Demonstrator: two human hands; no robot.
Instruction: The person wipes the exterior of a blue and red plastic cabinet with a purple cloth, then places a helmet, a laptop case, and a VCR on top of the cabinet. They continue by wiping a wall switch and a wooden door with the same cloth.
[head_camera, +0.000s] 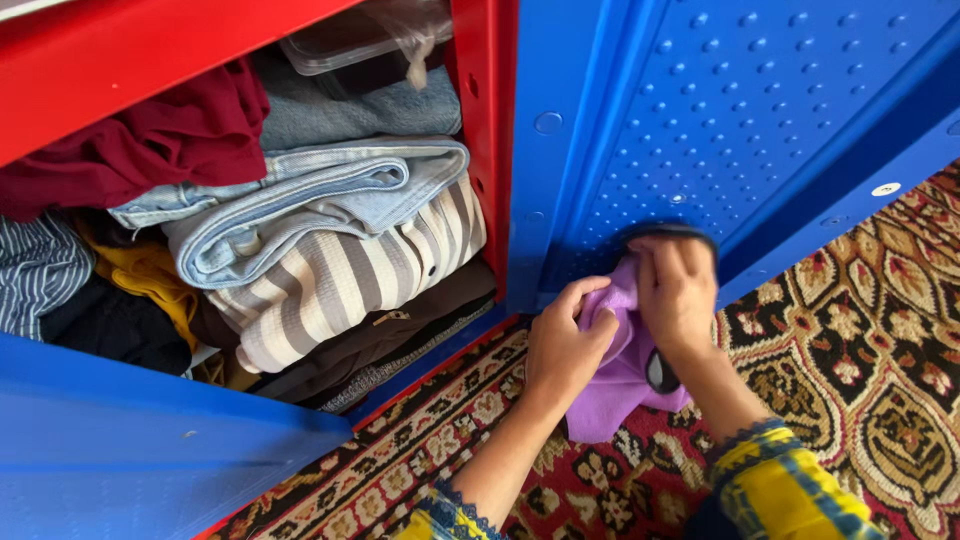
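Purple cloth (625, 375) bunched low against the open blue door (740, 110), just above the patterned carpet (870, 360). Left hand (565, 345) has its fingers curled tight into the fabric; right hand (678, 290) pinches the top edge, closed on it too. The cloth looks crumpled, not folded yet, and it sits outside the red cupboard (485, 130). Inside, the shelf is already packed: folded jeans (300, 200), a striped top (340, 280), a dark red garment (170, 135).

Clear plastic container (345, 45) w/ plastic bag (415, 30), top of clothes stack; no labels/screens
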